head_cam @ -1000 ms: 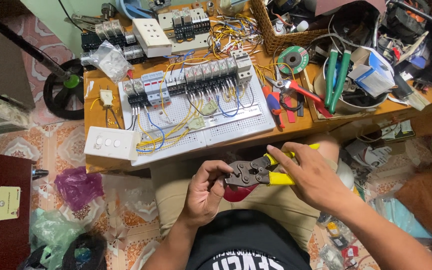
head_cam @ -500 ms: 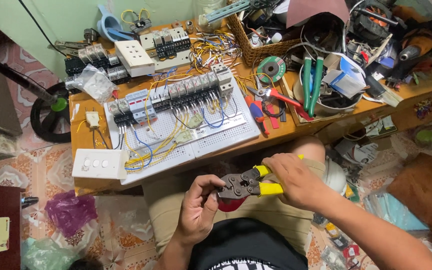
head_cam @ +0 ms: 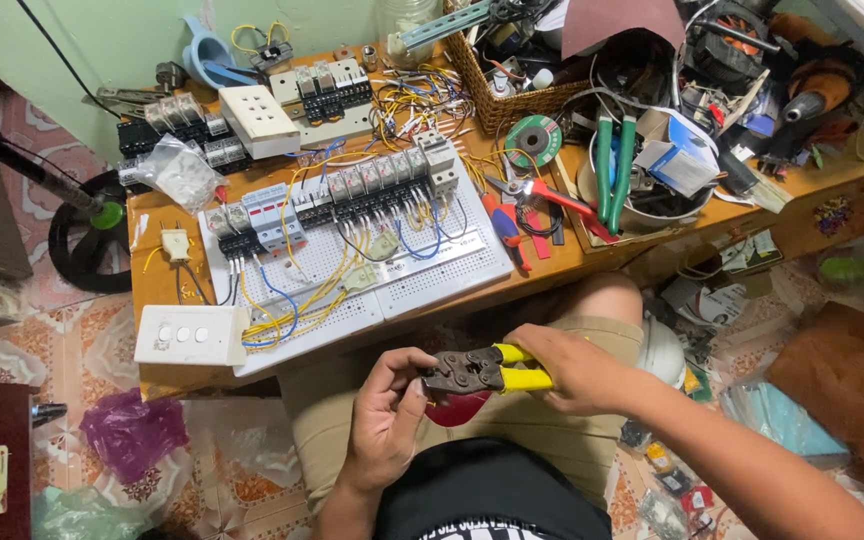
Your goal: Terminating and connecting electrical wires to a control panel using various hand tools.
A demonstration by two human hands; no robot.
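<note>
1. Head view: a crimping tool with yellow handles and a dark metal head [head_cam: 482, 371] is held over the lap, just below the front edge of the orange wooden bench [head_cam: 152, 285].
2. The yellow handles are enclosed by the right hand [head_cam: 574, 368], whose fingers are closed firmly around them.
3. The dark head of the tool is met by the left hand [head_cam: 389, 410]; thumb and fingertips are pinched together at the jaws. Whether a small part is gripped there cannot be determined.
4. A red object [head_cam: 457, 409] is partly visible beneath the tool, against the beige shorts.
5. A white perforated mounting board [head_cam: 422, 285] is laid on the bench above the hands; a row of grey circuit breakers [head_cam: 352, 190] is fitted across it, wired with yellow and blue leads.
6. A white three-button switch plate [head_cam: 190, 335] is placed at the board's lower left corner.
7. Green-handled pliers [head_cam: 612, 165] and a red-handled cutter [head_cam: 552, 195] are located well apart from the hands, to the right of the board.
</note>
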